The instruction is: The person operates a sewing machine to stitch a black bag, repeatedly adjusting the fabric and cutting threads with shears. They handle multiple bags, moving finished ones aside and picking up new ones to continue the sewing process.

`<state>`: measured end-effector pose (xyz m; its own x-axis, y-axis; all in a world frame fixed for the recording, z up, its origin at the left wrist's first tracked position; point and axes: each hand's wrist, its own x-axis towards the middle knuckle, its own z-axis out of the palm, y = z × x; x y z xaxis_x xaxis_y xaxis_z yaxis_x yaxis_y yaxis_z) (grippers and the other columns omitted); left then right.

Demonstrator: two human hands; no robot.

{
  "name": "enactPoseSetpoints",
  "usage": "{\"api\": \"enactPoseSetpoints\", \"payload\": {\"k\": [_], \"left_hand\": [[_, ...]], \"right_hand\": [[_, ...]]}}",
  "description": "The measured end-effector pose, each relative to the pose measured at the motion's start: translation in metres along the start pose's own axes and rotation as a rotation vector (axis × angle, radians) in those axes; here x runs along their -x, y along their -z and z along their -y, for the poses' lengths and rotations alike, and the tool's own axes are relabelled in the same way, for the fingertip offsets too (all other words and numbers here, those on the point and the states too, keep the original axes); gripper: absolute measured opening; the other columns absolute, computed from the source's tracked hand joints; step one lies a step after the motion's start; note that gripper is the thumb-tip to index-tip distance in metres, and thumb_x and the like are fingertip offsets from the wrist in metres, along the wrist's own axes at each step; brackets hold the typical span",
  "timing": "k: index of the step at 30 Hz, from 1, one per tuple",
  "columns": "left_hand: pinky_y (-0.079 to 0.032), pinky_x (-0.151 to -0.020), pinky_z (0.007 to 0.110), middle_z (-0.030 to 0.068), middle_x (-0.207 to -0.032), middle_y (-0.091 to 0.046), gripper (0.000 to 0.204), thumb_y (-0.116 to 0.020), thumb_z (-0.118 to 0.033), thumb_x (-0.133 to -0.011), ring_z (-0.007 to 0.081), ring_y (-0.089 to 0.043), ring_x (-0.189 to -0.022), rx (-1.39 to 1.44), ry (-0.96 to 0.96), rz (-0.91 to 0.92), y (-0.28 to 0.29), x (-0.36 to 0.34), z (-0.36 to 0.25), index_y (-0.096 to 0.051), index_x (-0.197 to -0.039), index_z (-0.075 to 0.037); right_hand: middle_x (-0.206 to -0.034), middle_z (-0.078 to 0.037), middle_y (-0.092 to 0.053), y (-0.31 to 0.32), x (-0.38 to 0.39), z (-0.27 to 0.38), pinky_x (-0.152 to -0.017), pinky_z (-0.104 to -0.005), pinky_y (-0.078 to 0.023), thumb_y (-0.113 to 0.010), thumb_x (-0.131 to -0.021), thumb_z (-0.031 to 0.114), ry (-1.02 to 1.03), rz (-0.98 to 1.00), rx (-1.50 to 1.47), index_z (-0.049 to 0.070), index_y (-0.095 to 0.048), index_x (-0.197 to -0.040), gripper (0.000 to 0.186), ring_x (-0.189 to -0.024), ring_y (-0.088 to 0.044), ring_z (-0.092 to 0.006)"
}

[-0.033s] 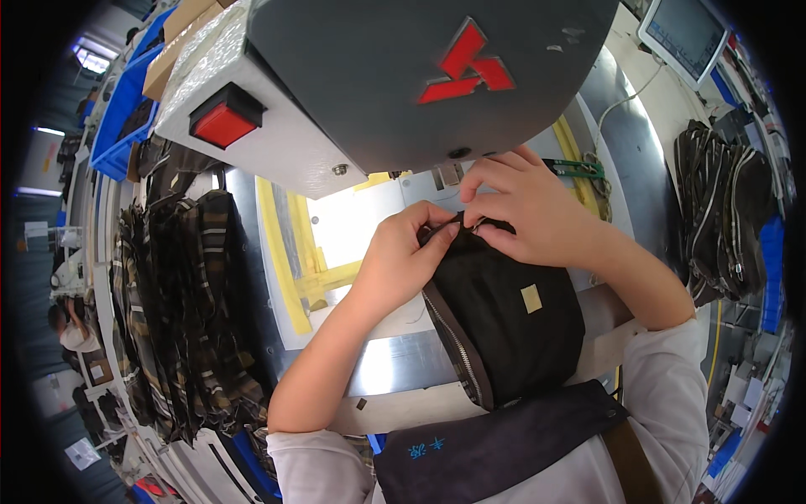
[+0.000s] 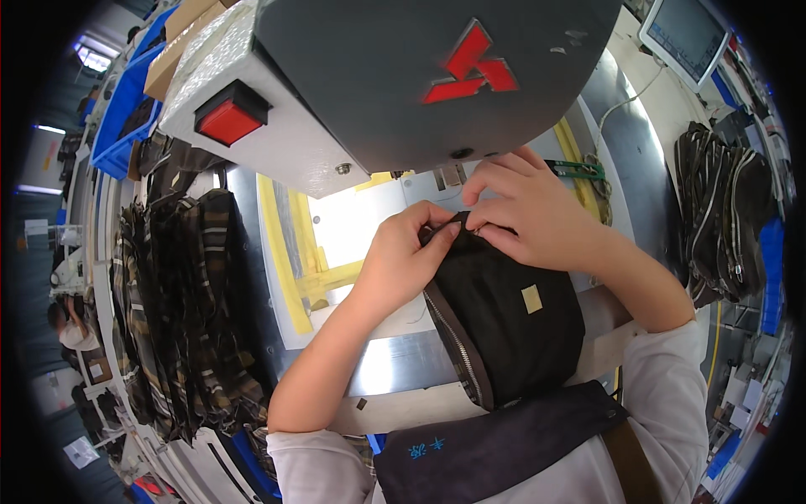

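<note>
A dark fabric pouch [image 2: 516,323] lies over the front edge of the machine table, with a pale tag on its panel and a metal zipper [image 2: 460,349] along its left side. My left hand [image 2: 411,256] pinches the pouch's far top edge between thumb and fingers. Close beside it, my right hand [image 2: 529,214] grips the same edge with thumb and forefinger, its other fingers curled above. What lies right between the fingertips is too small to make out. Both hands are just under the grey head of a sewing machine [image 2: 403,84].
A red switch [image 2: 231,119] sits on the machine's white side box. Green-handled snips [image 2: 575,169] lie beyond my right hand. Piles of dark plaid fabric [image 2: 189,311] hang at the left, zippered pieces [image 2: 726,214] at the right. A screen [image 2: 684,38] stands far right; yellow tape [image 2: 281,252] frames the plate.
My right thumb and forefinger have drawn slightly closer together at the pouch edge. The left hand and the pouch stay in place.
</note>
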<state>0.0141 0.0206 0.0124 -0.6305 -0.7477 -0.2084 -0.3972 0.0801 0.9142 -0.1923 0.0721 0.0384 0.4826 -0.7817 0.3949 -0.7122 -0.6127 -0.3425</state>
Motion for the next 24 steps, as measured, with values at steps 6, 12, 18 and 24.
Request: {"api": "enactPoseSetpoints", "payload": {"k": [6, 12, 18, 24], "left_hand": [[-0.045, -0.068, 0.024, 0.0041, -0.082, -0.065, 0.011, -0.062, -0.007, -0.092, 0.0076, -0.053, -0.072, -0.017, -0.086, -0.024, -0.002, 0.004, 0.001, -0.062, -0.097, 0.003], [-0.047, -0.067, 0.028, 0.0108, -0.081, -0.066, 0.014, -0.063, -0.01, -0.09, 0.0164, -0.059, -0.07, -0.09, -0.115, 0.011, 0.002, 0.004, -0.006, -0.063, -0.098, 0.002], [-0.049, -0.067, 0.031, 0.0136, -0.081, -0.067, 0.015, -0.068, -0.011, -0.086, 0.0222, -0.063, -0.071, -0.047, -0.124, -0.039, -0.004, 0.003, 0.001, -0.065, -0.094, 0.002], [-0.051, -0.065, 0.03, 0.0106, -0.082, -0.066, 0.014, -0.074, -0.001, -0.077, 0.0237, -0.066, -0.073, -0.086, -0.362, -0.168, -0.005, 0.004, 0.007, -0.064, -0.087, -0.001]], "right_hand": [[-0.098, -0.006, -0.062, -0.013, 0.007, 0.009, -0.089, -0.0409, -0.046, -0.069, -0.077, 0.008, -0.236, -0.091, -0.173, 0.006, -0.062, -0.081, 0.009, -0.094, -0.059, -0.0287], [-0.078, -0.008, -0.063, -0.011, 0.003, 0.002, -0.07, -0.0369, -0.051, -0.069, -0.08, 0.008, -0.456, 0.037, -0.365, 0.002, -0.061, -0.088, 0.013, -0.073, -0.062, -0.0287], [-0.078, -0.008, -0.063, -0.015, -0.002, 0.001, -0.068, -0.0308, -0.05, -0.07, -0.081, 0.007, -0.666, 0.001, -0.697, 0.002, -0.062, -0.087, 0.012, -0.071, -0.062, -0.0211], [-0.082, -0.006, -0.059, -0.012, 0.007, 0.003, -0.066, -0.0308, -0.05, -0.071, -0.077, 0.004, -0.413, -0.017, -0.611, 0.004, -0.063, -0.086, 0.012, -0.074, -0.061, -0.02]]}}
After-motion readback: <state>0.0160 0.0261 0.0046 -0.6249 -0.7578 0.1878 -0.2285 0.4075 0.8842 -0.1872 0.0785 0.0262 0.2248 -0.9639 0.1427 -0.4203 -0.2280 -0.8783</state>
